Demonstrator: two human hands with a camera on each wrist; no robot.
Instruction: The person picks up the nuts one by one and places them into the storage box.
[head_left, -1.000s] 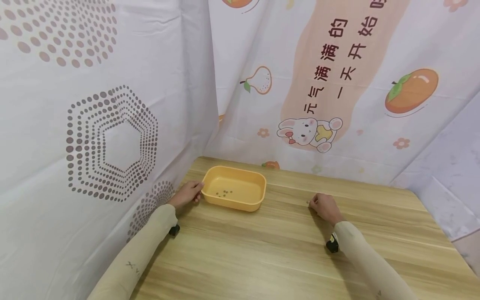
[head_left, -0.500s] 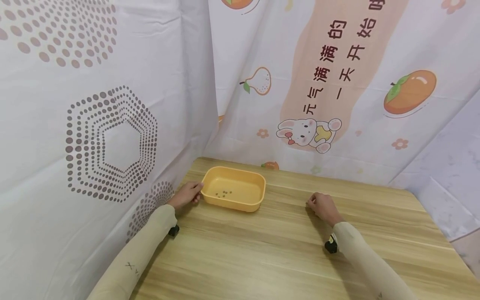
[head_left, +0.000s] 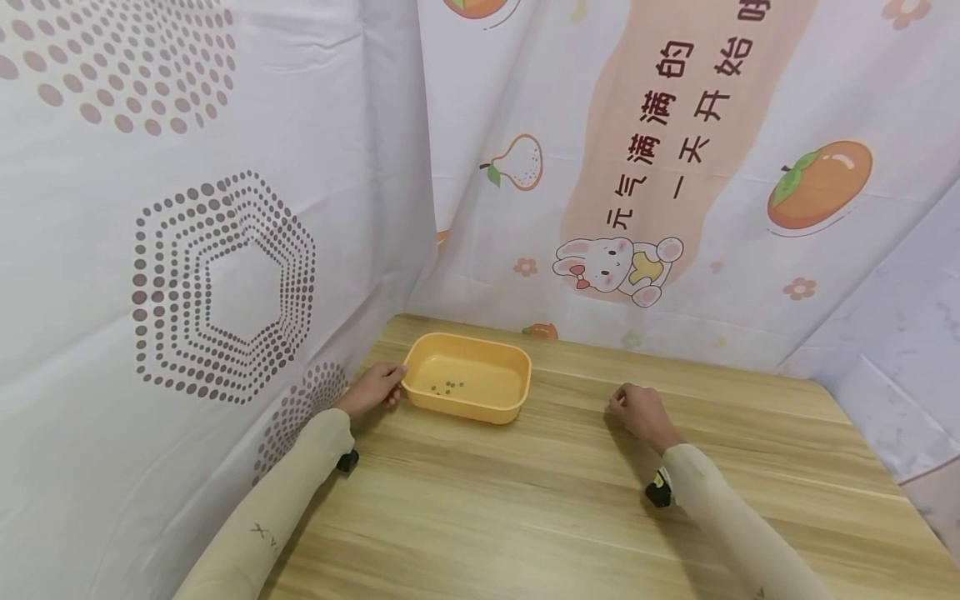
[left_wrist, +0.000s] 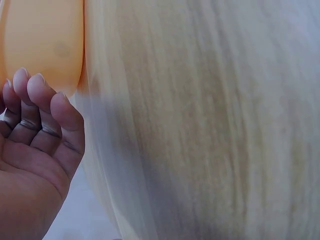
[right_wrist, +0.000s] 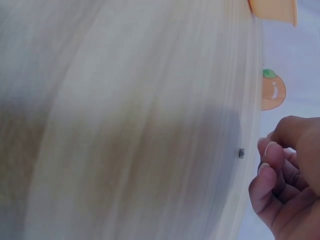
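Observation:
At the back left of the table stands a yellow plastic tray [head_left: 517, 387] with several tiny dark nuts [head_left: 448, 388] on its floor. My left hand [head_left: 375, 387] grips the tray's left edge, and in the left wrist view its fingers [left_wrist: 37, 90] curl up against the tray wall. To the right of the tray, my right hand [head_left: 641, 410] is low over the table with thumb and fingers curled together. A small grey metal nut [right_wrist: 241, 153] lies on the table just in front of those fingertips, a narrow gap away in the right wrist view.
The wood-grain table [head_left: 480, 517] meets a printed cloth [head_left: 487, 250] at the back. Another white cloth [head_left: 247, 292] with dotted patterns hangs close along the left arm. Each wrist carries a small black camera [head_left: 659, 490].
My right hand has shifted slightly left, and the nut beside its fingertips has dropped out of sight in the head view. The left hand and the tray have stayed nearly still.

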